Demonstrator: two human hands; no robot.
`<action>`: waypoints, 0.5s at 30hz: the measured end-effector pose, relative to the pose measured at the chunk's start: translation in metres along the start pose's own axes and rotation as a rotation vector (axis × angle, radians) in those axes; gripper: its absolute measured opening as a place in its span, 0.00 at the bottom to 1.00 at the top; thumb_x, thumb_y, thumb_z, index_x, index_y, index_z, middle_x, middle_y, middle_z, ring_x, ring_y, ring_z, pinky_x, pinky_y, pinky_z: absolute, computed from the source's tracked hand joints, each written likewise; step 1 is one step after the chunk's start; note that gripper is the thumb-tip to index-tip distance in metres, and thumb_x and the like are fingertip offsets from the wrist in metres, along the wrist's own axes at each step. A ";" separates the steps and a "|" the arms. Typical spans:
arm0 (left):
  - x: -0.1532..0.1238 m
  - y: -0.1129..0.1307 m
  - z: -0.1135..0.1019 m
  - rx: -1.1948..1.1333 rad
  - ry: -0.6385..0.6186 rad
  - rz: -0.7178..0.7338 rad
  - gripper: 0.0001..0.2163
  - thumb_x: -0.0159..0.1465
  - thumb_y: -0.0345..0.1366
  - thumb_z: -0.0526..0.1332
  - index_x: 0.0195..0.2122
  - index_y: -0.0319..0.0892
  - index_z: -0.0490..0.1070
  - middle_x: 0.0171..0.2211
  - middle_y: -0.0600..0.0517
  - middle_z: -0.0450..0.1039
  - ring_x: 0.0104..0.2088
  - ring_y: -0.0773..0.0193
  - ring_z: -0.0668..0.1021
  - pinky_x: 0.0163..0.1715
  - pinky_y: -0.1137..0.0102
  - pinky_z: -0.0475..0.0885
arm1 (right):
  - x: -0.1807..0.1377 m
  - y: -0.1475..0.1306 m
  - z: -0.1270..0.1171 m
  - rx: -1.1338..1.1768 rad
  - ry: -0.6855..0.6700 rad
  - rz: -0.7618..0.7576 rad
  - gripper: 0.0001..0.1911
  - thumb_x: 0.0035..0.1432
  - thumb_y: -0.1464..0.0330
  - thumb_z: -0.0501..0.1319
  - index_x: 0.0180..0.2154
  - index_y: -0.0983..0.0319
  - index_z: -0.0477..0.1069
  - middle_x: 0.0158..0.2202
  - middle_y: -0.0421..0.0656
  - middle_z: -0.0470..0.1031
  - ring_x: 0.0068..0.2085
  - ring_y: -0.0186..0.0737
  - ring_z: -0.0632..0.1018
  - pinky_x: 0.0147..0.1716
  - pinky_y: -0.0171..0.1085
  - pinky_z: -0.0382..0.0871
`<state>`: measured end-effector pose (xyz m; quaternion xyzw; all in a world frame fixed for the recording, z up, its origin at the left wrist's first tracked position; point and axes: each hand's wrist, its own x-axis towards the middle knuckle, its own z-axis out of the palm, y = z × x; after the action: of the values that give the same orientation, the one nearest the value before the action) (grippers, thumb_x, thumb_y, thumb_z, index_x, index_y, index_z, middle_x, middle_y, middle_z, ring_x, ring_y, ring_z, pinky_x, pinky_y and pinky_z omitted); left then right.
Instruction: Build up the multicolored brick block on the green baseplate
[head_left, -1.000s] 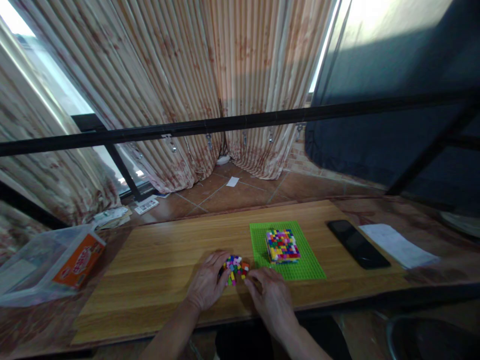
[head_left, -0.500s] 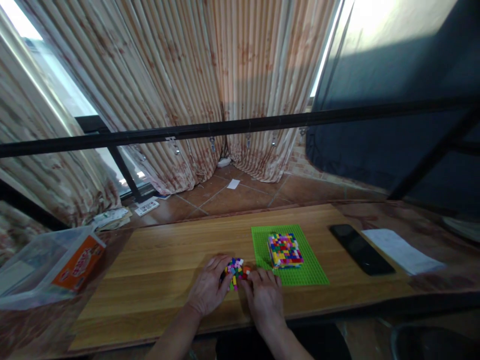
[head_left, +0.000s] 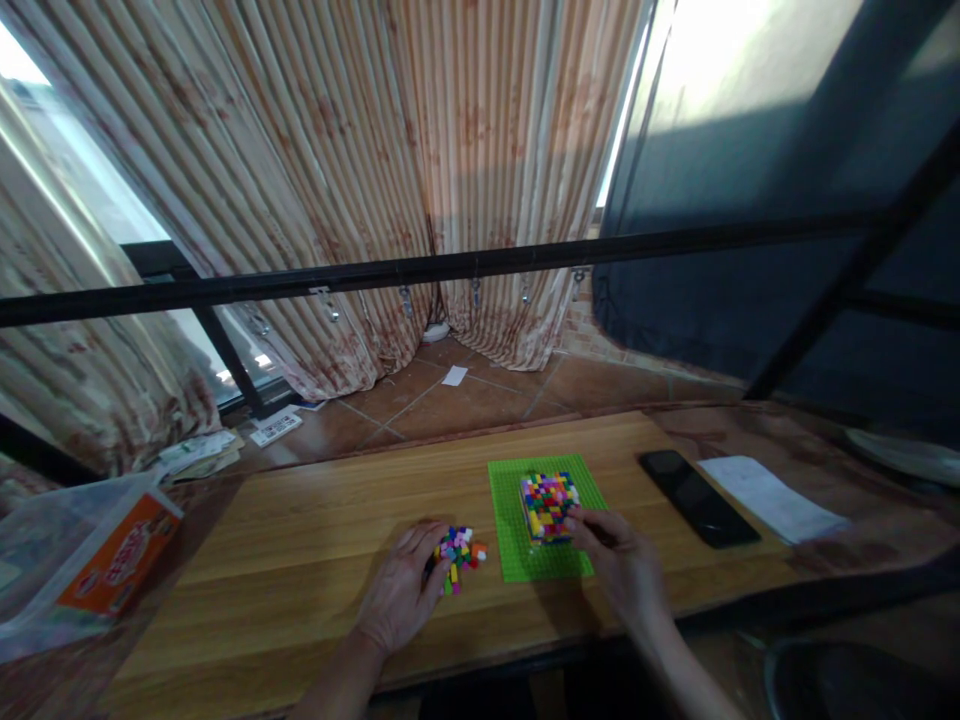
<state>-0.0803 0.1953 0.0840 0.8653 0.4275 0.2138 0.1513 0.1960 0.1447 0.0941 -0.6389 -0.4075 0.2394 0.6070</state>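
Multicol. brick block point(head_left: 547, 508), stacked in layers on green baseplate point(head_left: 516, 562): part done; completeness of top can't be judged. R hand point(head_left: 628, 568) at block's R edge, fingertips narrow; brick btwn them, can't tell. Loose bricks point(head_left: 459, 550), unplaced, on table point(head_left: 315, 540) L of plate; L hand point(head_left: 403, 588) cupped beside, thumb & fingers parted.

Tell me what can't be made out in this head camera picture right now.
All in the head view:
- Whether the right hand holds a brick: too small, and fingers would hide it.
- Near right corner of the brick block: behind those fingers.
- Part of the loose bricks: covered by the left hand.
- Clear bin: cut off by the left edge.
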 end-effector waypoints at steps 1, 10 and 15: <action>0.000 0.000 0.000 0.002 0.000 0.000 0.17 0.66 0.40 0.52 0.55 0.46 0.63 0.55 0.49 0.68 0.56 0.59 0.69 0.58 0.59 0.65 | 0.006 0.000 -0.003 -0.029 -0.008 0.008 0.15 0.47 0.57 0.64 0.31 0.61 0.77 0.33 0.47 0.78 0.34 0.43 0.77 0.34 0.40 0.71; -0.001 -0.004 0.003 0.020 0.004 0.001 0.17 0.66 0.40 0.52 0.56 0.46 0.63 0.55 0.49 0.68 0.55 0.59 0.69 0.57 0.59 0.65 | 0.031 -0.007 0.004 -0.434 -0.116 -0.150 0.15 0.53 0.65 0.54 0.33 0.63 0.77 0.34 0.46 0.78 0.34 0.42 0.77 0.36 0.39 0.69; 0.000 -0.004 0.003 0.019 -0.001 0.004 0.17 0.67 0.39 0.51 0.56 0.46 0.62 0.55 0.49 0.68 0.56 0.59 0.68 0.58 0.58 0.65 | 0.037 -0.010 0.010 -0.651 -0.167 -0.182 0.12 0.54 0.68 0.54 0.33 0.60 0.77 0.31 0.44 0.79 0.32 0.42 0.78 0.31 0.36 0.66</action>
<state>-0.0816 0.1971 0.0798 0.8675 0.4279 0.2095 0.1429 0.2066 0.1801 0.1094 -0.7383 -0.5661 0.0933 0.3546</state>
